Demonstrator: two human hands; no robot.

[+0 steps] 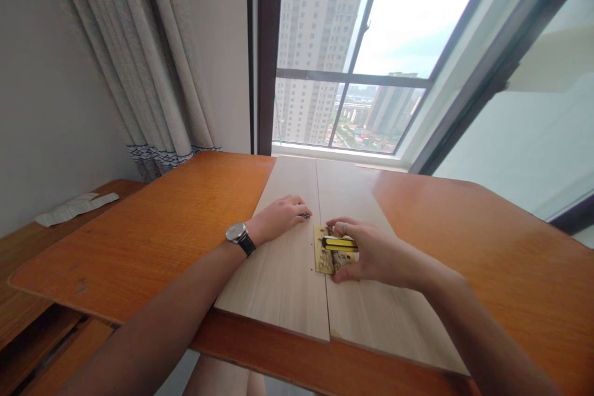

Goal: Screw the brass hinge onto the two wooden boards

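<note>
Two pale wood-grain boards, the left board [273,278] and the right board [371,315], lie side by side with a thin seam between them. A brass-coloured hinge [323,263] lies flat across that seam, and a few small dark holes show beside its left leaf. My right hand [378,253], wearing a ring, keeps a yellow-and-black screwdriver [342,245] in its grip while thumb and fingertips touch the hinge's edges. Over the left board, my left hand [278,218] has its fingers curled on small dark metal pieces [305,215] that look like screws.
An orange-brown wooden table [162,229] carries the boards. A lower wooden surface at the left holds a crumpled white strip [78,207]. Beyond the table are a window [346,77] and a grey curtain [134,49]. My wrist bears a watch [237,234].
</note>
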